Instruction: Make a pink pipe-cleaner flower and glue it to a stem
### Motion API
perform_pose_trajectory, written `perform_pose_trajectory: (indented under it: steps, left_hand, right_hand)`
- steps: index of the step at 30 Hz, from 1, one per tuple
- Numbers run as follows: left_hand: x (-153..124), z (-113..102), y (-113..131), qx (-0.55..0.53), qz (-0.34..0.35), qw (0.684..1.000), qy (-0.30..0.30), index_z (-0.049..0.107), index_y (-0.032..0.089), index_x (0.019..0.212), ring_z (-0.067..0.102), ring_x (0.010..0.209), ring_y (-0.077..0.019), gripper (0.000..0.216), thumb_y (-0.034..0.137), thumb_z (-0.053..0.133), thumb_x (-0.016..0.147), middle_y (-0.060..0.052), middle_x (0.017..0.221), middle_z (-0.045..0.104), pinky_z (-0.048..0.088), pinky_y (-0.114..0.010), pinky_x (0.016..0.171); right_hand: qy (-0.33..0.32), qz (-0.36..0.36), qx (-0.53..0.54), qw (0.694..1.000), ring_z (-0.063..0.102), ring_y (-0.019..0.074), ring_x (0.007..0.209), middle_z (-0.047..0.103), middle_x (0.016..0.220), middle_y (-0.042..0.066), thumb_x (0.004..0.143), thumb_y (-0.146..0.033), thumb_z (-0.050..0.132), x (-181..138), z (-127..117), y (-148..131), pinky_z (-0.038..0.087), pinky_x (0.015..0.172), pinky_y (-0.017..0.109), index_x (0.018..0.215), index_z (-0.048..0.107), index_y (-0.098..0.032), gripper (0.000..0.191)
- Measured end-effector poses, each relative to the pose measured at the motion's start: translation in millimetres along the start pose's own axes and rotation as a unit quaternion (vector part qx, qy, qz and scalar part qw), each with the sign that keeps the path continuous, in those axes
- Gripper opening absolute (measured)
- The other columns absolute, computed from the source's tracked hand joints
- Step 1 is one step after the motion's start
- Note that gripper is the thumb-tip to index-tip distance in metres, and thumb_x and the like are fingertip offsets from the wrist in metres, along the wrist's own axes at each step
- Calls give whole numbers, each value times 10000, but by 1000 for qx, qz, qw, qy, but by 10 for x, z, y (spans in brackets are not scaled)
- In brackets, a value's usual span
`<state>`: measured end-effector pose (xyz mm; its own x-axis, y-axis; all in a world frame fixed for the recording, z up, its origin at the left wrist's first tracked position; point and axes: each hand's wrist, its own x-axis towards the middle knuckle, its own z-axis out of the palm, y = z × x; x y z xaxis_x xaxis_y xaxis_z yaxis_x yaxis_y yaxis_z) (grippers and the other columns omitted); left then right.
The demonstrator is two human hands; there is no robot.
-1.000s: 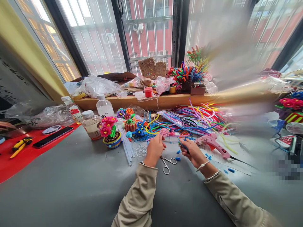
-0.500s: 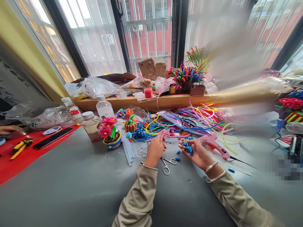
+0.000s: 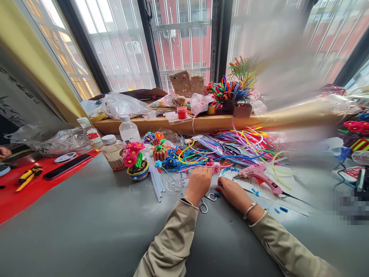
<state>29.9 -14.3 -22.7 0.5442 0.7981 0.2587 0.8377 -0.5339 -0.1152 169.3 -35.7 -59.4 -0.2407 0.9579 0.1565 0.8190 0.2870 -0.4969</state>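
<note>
My left hand (image 3: 198, 183) is curled, back to the camera, its fingers closed beside a small pink pipe-cleaner flower (image 3: 215, 167) that it seems to hold. My right hand (image 3: 234, 192) lies low on the grey table (image 3: 95, 223), palm down, with bent fingers hiding whatever is under them. Small scissors (image 3: 203, 206) lie between the two hands, one handle ring just below my right fingertips. Blue fuzzy scraps (image 3: 280, 210) dot the table around my right wrist. A pink glue gun (image 3: 261, 175) rests just beyond my right hand.
A heap of coloured pipe cleaners (image 3: 236, 144) fills the table's far side. Flower pots (image 3: 136, 163), two bottles (image 3: 113, 153), clear sticks (image 3: 157, 180) and a clear cup (image 3: 172, 184) stand at left. On a red mat (image 3: 17, 200) lie a phone (image 3: 66, 166) and a yellow cutter (image 3: 27, 175). Another person's hand (image 3: 3, 152) shows at far left.
My right hand, which held a blue fuzzy piece up in its palm, has turned over and dropped to the table near the scissors. My left hand has shifted slightly right and down.
</note>
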Motion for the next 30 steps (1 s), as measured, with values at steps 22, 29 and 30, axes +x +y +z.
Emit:
perform_pose_trajectory:
  steps: [22, 29, 30]
  left_hand:
    - [-60, 5, -11, -27, -24, 999, -18, 478, 141, 906, 534, 784, -191, 234, 82, 314, 751, -78, 816, 573, 392, -278, 639]
    - [-71, 43, -15, -33, -23, 999, -6, 483, 149, 897, 537, 775, -184, 221, 94, 317, 761, -72, 809, 574, 388, -266, 628]
    - [-72, 43, -16, -32, -27, 999, -3, 486, 151, 891, 539, 768, -182, 219, 100, 313, 767, -70, 797, 576, 387, -262, 620]
  right_hand:
    - [-37, -133, -7, 990, 507, 152, 803, 498, 912, 81, 748, -110, 426, -192, 8, -104, 424, 703, 276, 922, 454, -146, 180]
    - [-41, -92, -5, 995, 504, 160, 778, 508, 882, 87, 766, -105, 386, -164, 8, -96, 421, 693, 294, 862, 469, -139, 131]
    - [-38, -90, 4, 995, 504, 159, 790, 509, 889, 87, 777, -117, 377, -164, 1, -97, 419, 700, 294, 884, 462, -140, 139]
